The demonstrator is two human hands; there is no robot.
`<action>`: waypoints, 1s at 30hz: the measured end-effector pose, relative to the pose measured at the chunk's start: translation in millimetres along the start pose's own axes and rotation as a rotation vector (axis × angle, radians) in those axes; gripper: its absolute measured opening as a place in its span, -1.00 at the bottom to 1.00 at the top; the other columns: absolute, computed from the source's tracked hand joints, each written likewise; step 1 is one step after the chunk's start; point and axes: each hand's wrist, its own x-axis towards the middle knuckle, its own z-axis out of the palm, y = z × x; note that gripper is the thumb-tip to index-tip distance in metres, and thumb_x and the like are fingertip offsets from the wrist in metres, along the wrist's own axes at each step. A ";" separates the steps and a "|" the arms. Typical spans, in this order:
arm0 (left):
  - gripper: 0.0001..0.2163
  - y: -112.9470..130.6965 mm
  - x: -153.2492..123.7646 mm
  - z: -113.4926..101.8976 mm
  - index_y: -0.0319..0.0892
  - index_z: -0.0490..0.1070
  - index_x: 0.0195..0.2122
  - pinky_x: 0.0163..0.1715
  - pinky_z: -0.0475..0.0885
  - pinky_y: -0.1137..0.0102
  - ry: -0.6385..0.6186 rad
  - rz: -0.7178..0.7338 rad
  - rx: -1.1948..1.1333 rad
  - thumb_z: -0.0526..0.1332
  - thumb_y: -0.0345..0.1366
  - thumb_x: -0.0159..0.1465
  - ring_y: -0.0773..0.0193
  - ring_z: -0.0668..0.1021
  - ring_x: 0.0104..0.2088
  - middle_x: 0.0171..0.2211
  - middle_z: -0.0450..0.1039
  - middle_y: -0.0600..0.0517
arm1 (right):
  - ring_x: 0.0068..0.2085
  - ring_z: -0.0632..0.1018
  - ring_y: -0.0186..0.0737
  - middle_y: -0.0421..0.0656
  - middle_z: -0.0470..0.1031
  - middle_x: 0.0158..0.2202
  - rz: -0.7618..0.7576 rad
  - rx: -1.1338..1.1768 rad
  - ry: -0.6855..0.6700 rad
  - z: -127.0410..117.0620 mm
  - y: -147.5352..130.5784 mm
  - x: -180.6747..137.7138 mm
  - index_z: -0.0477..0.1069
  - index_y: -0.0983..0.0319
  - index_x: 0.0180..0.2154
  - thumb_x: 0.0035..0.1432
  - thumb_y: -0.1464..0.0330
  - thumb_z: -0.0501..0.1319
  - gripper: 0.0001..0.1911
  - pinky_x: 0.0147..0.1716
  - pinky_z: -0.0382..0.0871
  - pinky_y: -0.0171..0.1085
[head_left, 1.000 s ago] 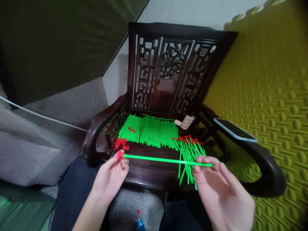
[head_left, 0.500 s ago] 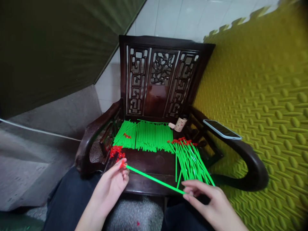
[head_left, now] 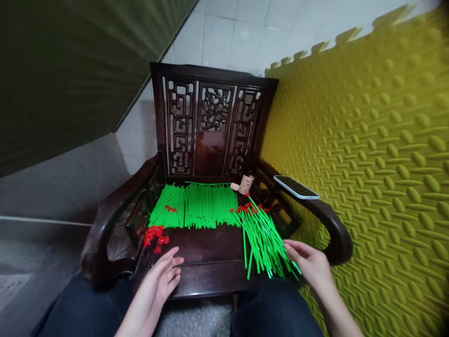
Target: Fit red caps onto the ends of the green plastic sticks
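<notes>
My right hand [head_left: 308,262] pinches the lower end of a green plastic stick [head_left: 265,219]. The stick has a red piece on its far end and lies over a pile of red-tipped green sticks [head_left: 261,241] on the right of the seat. Nothing is in my left hand [head_left: 164,274]; its fingers are apart above the seat's front left. Just beyond it is a small heap of loose red plastic pieces [head_left: 153,235]. Plain green sticks [head_left: 210,206] lie in wide bundles across the back of the seat, with a few red pieces [head_left: 170,208] on top of them.
The dark wooden chair [head_left: 210,152] has a carved back and curved armrests. A phone [head_left: 296,187] rests on the right armrest. A pale patterned bottle [head_left: 246,182] stands at the seat's back right. A yellow foam mat [head_left: 361,140] rises on the right, and dark green fabric [head_left: 70,70] hangs left.
My left hand has let go of the stick's red end and opened. My right hand has carried the stick right, onto the red-tipped pile. The view has shifted slightly.
</notes>
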 end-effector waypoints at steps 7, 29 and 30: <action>-0.75 -15.5 31.1 -19.9 -0.23 0.38 -0.08 -0.49 0.45 0.56 0.147 -0.021 0.082 0.16 -0.48 0.21 0.45 0.52 -0.55 -0.40 0.53 -0.01 | -0.51 0.59 -0.04 -0.02 0.59 -0.56 0.028 -0.142 0.114 14.4 34.6 3.3 0.53 0.26 -0.47 -0.21 0.13 0.15 -0.63 -0.51 0.44 -0.19; -0.73 13.5 90.3 -27.4 -0.24 0.46 -0.12 0.11 0.17 0.17 0.159 0.694 1.511 0.12 -0.46 0.16 0.02 0.32 0.10 0.04 0.32 -0.20 | -0.38 0.53 -0.26 -0.15 0.55 -0.44 -0.441 -0.531 -0.567 98.5 -96.9 16.0 0.47 0.23 -0.44 0.28 0.14 -0.03 -0.55 -0.35 0.34 -0.31; -0.73 12.8 93.2 -25.5 -0.24 0.47 -0.13 0.09 0.20 0.20 0.151 0.711 1.547 0.09 -0.49 0.17 0.04 0.32 0.10 0.04 0.32 -0.19 | -0.40 0.53 -0.29 -0.16 0.54 -0.44 -0.421 -0.554 -0.640 116.0 -99.9 18.4 0.46 0.27 -0.40 0.31 0.17 -0.03 -0.57 -0.34 0.37 -0.29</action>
